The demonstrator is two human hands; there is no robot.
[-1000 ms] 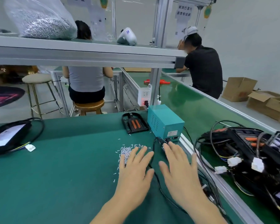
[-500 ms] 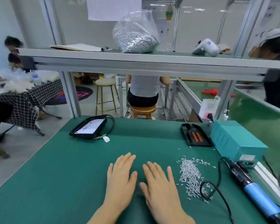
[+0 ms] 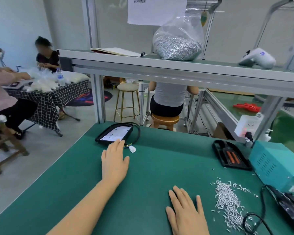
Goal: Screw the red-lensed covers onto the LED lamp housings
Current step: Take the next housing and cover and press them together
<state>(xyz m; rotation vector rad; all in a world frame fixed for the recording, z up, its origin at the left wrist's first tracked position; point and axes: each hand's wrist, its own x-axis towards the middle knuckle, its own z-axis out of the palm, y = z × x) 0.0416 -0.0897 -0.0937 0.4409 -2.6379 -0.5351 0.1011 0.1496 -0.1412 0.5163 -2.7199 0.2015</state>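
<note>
Left hand (image 3: pixel 115 160) spread, fingertips hiding lamp housing (image 3: pixel 115 134) edge; right hand (image 3: pixel 187 212) flat, wrist cut off.

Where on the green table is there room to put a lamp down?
Bare mat lies between the left hand and the black cover, and left of the left arm. It is crowded on the right: screws, cable and blue box.

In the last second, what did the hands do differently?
The left hand reached forward across the mat, fingertips now touching the lamp housing. The right hand stayed flat beside the loose screws. Neither grips anything; the housing, red-lensed cover and screwdriver stayed put.
</note>
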